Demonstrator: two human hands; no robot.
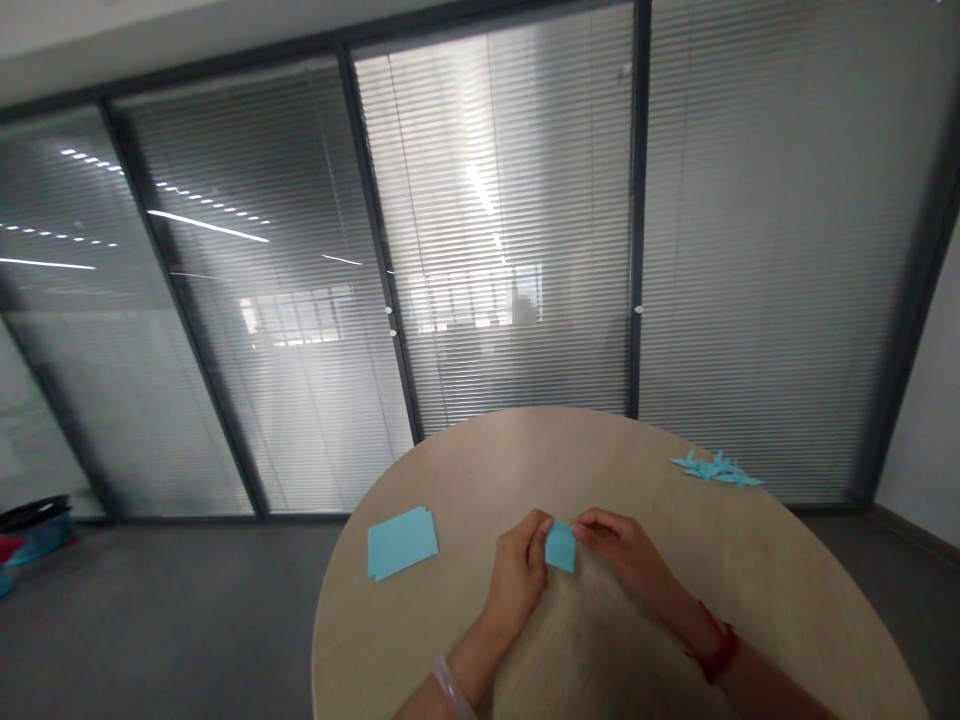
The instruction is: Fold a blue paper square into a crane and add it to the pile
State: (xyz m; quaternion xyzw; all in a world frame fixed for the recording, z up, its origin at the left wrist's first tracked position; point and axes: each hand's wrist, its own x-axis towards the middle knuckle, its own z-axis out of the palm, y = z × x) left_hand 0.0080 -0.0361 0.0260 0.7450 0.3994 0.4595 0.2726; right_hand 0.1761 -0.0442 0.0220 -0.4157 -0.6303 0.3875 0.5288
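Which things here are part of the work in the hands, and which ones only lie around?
In the work: small blue paper, pinched by left hand and right hand; probably stack of blue sheets, folded blue pieces.
Lying about: things on the floor.

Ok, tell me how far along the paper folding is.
Looks done: a cluster of folded blue shapes lies at the far right of the table. In hand: the left hand and right hand pinch one small blue paper between them. Left: a stack of flat blue sheets beside the left hand, seemingly unfolded; I cannot tell how many.
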